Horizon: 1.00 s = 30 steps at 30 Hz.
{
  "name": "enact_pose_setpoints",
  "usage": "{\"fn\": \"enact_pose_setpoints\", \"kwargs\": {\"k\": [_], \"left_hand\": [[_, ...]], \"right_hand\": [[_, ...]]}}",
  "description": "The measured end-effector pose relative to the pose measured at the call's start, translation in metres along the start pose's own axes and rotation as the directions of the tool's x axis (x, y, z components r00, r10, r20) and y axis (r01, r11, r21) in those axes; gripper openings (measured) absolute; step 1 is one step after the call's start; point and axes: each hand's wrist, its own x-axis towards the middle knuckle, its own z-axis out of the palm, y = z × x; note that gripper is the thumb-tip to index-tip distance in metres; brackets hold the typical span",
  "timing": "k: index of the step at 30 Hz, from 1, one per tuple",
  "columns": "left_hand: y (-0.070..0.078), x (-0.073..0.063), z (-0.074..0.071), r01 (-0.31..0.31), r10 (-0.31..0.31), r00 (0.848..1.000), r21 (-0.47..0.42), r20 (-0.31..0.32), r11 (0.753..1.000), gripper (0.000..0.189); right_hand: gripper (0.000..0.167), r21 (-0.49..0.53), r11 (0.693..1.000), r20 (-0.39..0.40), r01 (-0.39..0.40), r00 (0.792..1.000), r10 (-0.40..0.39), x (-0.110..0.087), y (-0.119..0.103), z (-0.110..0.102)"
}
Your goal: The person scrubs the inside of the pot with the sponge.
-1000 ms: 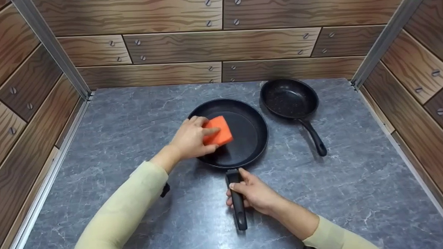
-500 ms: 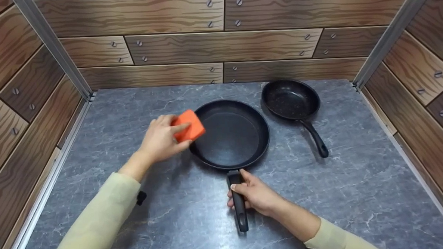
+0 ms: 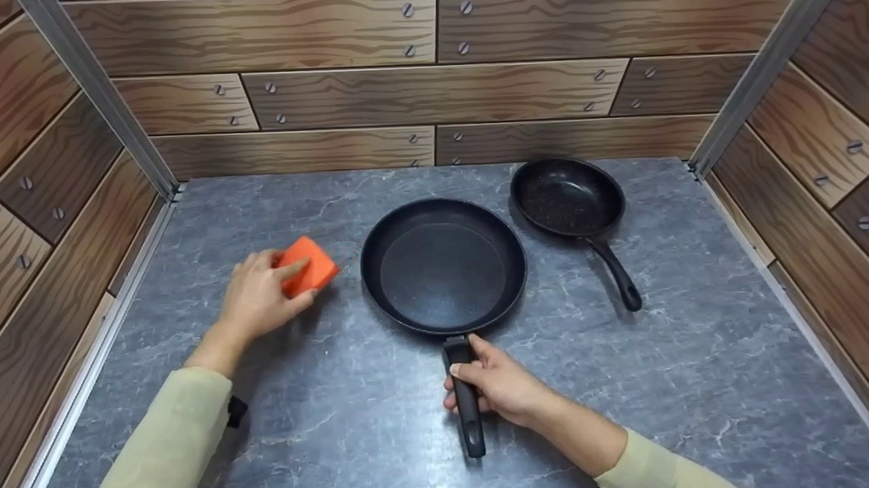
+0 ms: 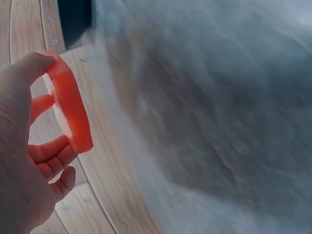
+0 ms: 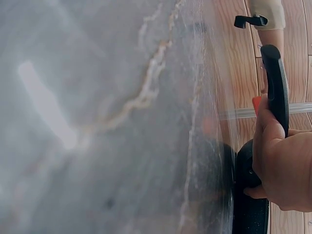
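Observation:
An orange sponge [image 3: 311, 267] is pinched by my left hand [image 3: 261, 295], to the left of the large black frying pan [image 3: 443, 269] and apart from it. In the left wrist view the thumb and fingertips press on the edges of the sponge [image 4: 72, 109], which is held above the table. My right hand [image 3: 503, 380] grips the black handle [image 3: 469, 411] of that pan, thumb on top and fingers curled underneath. The right wrist view shows the hand [image 5: 285, 165] around the handle [image 5: 277, 87]. The pan's inside looks bare.
A smaller speckled black frying pan [image 3: 568, 198] sits at the back right, its handle [image 3: 618, 276] pointing toward the front. Wood-patterned panels [image 3: 340, 98] wall the back and sides of the grey marbled table [image 3: 362, 438].
My left hand has lifted the sponge out of the large pan and carried it left, over the table. The right hand keeps its grip on the handle, and the pan stays in place.

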Motion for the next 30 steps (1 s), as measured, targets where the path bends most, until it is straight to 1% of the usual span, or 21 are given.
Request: {"fn": "enact_pose_setpoints", "kwargs": {"k": [3,7,12,17,22,30], "left_hand": [[-0.010,-0.005,0.002,0.015,-0.015,1.000,0.010,0.001,1.000,0.061],[-0.020,-0.010,0.004,0.046,-0.047,0.998,0.027,0.040,0.999,0.062],[-0.031,-0.016,0.007,0.081,-0.084,0.993,0.040,0.087,0.996,0.063],[-0.039,-0.019,0.009,0.103,-0.106,0.989,0.035,0.106,0.994,0.063],[-0.043,-0.021,0.012,0.111,-0.113,0.987,0.029,0.111,0.993,0.062],[-0.044,-0.022,0.013,0.131,-0.133,0.981,0.022,0.138,0.991,0.063]], "right_hand": [[0.074,0.003,1.000,0.002,-0.003,1.000,0.003,0.000,0.000,0.000],[0.078,0.010,1.000,0.003,-0.005,1.000,0.005,-0.001,0.000,0.000],[0.079,0.013,1.000,0.002,-0.008,1.000,0.008,-0.001,0.000,0.000],[0.081,0.011,1.000,-0.002,-0.007,1.000,0.007,-0.001,0.000,0.000],[0.082,0.008,1.000,-0.005,-0.009,1.000,0.009,-0.001,0.000,0.000],[0.082,0.000,1.000,-0.012,-0.008,1.000,0.008,-0.001,0.001,0.000]]}}
